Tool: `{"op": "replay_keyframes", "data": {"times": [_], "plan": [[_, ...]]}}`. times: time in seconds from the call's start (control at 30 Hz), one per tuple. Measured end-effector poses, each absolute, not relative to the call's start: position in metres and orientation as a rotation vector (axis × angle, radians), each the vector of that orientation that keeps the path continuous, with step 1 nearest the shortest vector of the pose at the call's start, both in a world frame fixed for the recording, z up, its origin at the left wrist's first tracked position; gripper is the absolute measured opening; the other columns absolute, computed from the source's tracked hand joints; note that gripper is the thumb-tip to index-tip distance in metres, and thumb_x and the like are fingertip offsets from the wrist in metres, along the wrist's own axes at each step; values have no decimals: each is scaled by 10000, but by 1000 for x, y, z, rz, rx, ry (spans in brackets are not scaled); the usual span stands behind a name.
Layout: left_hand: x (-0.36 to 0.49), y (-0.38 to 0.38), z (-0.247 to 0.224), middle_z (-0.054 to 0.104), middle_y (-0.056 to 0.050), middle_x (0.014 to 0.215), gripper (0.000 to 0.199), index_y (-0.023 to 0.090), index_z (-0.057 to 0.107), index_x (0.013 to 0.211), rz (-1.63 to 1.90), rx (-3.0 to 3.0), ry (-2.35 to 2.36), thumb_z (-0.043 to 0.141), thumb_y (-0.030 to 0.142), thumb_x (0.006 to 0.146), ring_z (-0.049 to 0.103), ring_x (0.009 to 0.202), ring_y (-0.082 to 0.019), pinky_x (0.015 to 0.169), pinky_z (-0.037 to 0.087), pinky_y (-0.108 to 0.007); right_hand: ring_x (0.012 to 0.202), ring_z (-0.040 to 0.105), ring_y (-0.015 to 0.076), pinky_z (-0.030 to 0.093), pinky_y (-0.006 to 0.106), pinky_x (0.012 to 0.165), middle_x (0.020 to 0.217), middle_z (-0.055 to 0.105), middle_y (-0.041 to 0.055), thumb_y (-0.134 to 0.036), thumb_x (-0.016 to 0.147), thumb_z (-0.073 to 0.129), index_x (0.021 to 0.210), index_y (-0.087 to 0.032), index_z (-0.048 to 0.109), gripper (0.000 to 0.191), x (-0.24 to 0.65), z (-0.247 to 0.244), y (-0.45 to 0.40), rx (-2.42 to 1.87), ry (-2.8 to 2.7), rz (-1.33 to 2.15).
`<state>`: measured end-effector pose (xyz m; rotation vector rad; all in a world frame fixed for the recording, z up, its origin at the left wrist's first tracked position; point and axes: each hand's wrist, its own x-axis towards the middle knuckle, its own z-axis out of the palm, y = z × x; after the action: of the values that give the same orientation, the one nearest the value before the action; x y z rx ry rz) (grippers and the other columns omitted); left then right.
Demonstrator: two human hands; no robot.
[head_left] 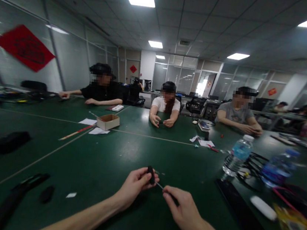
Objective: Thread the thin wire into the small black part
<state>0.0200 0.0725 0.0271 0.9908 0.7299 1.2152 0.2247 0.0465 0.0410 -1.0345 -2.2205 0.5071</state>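
Near the middle of the head view, my left hand (137, 180) pinches a small black oblong part (151, 175) between thumb and fingers, held above the green table. My right hand (183, 204) is closed on a slim screwdriver (159, 185). Its thin metal shaft points left and reaches the black part; whether the tip sits inside it I cannot tell. Most of the tool's handle is hidden by my fingers. Left of my forearm lie a small dark piece (46, 194), a white scrap (71, 195) and a long black strap-like object (17, 195).
Two water bottles (239, 155) stand at the right beside coiled black cables (256, 165). A black slab (238, 207) and a white case (263, 208) lie nearer. An open cardboard box (108, 122) is farther left. Several people sit across the table (126, 151).
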Motion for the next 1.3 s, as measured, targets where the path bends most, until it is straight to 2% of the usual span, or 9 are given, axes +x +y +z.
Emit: {"op": "replay_keyframes", "data": {"times": [0.17,0.37,0.53,0.67,0.73,0.87,1.07,1.2,1.3], "plan": [[25,71,28,621,-164,1054,364,96,597,1034,1270,950,740,612,351,774,598,970,-245,892,449,-401,698,548,129,412,245,663,813,600,11,-346,921,370,951,-211,571,244,220,40,47,-1084,-2112,620],[32,62,33,645,-145,973,367,91,604,1006,1184,1021,757,632,356,753,623,878,-222,833,479,-387,500,419,94,324,207,450,643,486,-19,-448,905,359,974,-195,540,319,228,33,60,-1224,-1746,790],[31,64,33,643,-121,887,326,100,587,948,1193,1028,782,614,368,763,628,792,-193,759,492,-354,449,350,87,273,199,380,615,415,-32,-532,849,401,994,-176,520,403,241,27,83,-1221,-1394,895],[28,66,30,632,-109,886,312,106,569,953,1189,1048,792,611,352,766,621,780,-180,745,486,-331,449,400,108,305,221,403,583,436,-30,-536,808,451,928,-161,525,401,271,43,112,-1340,-1345,664],[28,67,29,629,-105,884,303,107,564,948,1180,1065,789,609,347,768,618,774,-176,742,483,-326,495,453,121,346,235,466,602,479,-18,-490,791,493,853,-164,522,333,292,58,126,-1422,-1428,431],[28,66,29,628,-98,876,293,112,562,932,1153,1102,787,605,351,768,614,772,-173,734,478,-316,566,505,136,348,247,554,645,546,-2,-376,769,538,774,-176,527,201,330,80,143,-1632,-1747,93],[28,65,34,628,-91,860,291,116,556,916,1153,1111,788,614,353,758,613,768,-167,707,472,-288,700,555,177,358,263,617,772,577,54,-320,741,599,792,-166,538,173,345,45,154,-1836,-2008,27],[27,63,37,626,-97,844,308,111,551,911,1168,1090,774,628,358,743,613,767,-175,717,475,-308,740,566,199,381,290,657,796,586,60,-243,739,583,763,-183,536,80,345,19,160,-1774,-2081,55],[26,63,38,627,-105,844,326,107,551,902,1172,1086,764,640,367,728,614,764,-182,719,474,-322,742,571,210,400,310,672,793,599,60,-270,732,584,764,-190,537,98,336,20,157,-1683,-2103,211]]}}
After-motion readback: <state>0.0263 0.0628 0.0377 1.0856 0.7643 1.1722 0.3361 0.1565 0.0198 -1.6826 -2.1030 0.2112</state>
